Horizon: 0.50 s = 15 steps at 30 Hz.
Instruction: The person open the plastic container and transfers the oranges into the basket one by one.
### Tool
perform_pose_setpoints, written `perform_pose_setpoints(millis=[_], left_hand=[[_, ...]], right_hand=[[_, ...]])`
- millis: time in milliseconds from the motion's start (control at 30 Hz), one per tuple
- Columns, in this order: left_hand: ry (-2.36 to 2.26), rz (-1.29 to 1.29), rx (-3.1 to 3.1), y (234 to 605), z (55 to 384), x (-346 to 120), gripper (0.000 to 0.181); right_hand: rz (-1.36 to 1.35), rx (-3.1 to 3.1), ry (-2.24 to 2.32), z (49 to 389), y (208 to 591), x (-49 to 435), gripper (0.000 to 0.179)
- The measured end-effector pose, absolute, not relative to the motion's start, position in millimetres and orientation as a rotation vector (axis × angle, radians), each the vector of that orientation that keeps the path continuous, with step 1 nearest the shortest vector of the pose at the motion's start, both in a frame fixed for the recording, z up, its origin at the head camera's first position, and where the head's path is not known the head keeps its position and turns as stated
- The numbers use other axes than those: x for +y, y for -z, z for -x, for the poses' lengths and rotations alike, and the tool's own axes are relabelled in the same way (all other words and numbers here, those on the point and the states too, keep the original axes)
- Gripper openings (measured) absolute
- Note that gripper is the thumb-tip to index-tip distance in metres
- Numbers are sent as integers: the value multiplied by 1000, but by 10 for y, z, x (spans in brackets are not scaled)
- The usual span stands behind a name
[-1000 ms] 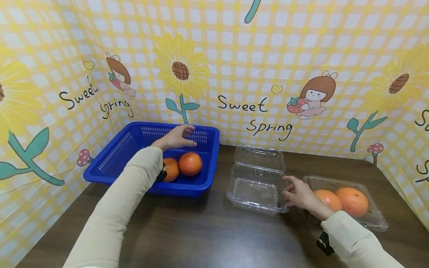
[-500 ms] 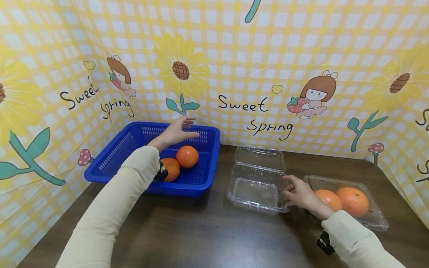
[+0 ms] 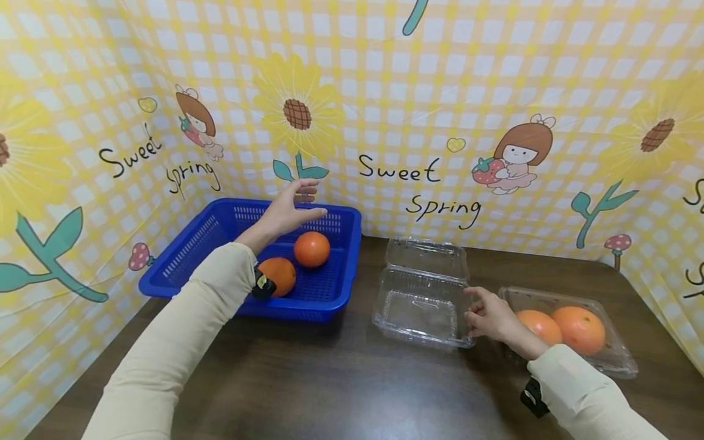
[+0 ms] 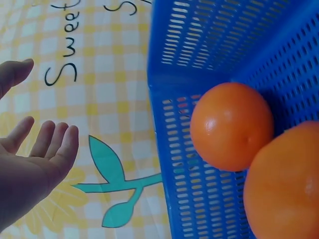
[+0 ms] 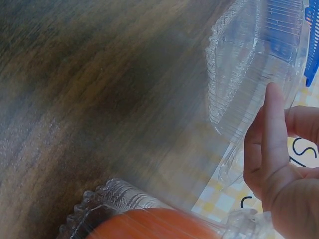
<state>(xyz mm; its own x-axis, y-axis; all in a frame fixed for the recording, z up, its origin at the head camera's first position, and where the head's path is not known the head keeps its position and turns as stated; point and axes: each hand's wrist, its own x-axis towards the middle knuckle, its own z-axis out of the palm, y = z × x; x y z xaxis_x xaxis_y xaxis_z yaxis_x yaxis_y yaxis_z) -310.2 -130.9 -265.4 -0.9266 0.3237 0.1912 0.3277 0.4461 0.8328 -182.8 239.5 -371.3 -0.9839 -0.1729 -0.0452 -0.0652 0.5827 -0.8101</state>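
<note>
My left hand (image 3: 286,211) is held over the far side of the blue plastic basket (image 3: 352,269), fingers and thumb spread apart with nothing between them. Below it in the basket lie two oranges: a farther orange (image 3: 311,249) and a nearer orange (image 3: 279,276), partly covered by my wrist. The left wrist view shows the empty hand (image 4: 37,157) apart from both fruits. My right hand (image 3: 489,318) is at the right rim of an empty clear clamshell box (image 3: 420,305), fingertips right at the edge, thumb and index finger spaced apart. The box's lid is folded back.
Right of my right hand, a second clear clamshell box (image 3: 621,360) is closed over two oranges (image 3: 577,330). A patterned yellow-checked cloth (image 3: 385,110) hangs behind and beside the brown wooden table (image 3: 330,385).
My left hand has risen and moved back, away from the oranges. The farther orange has rolled toward the back of the basket, apart from the nearer one. My right hand has stayed put.
</note>
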Motion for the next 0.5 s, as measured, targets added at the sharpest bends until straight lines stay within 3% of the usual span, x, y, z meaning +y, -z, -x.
perform_pose_setpoints(millis=[500], left_hand=[[1597,585,-2560,2606,3034,-1403,61]], right_hand=[[208,2684,1358,1830,3698,2396,47]])
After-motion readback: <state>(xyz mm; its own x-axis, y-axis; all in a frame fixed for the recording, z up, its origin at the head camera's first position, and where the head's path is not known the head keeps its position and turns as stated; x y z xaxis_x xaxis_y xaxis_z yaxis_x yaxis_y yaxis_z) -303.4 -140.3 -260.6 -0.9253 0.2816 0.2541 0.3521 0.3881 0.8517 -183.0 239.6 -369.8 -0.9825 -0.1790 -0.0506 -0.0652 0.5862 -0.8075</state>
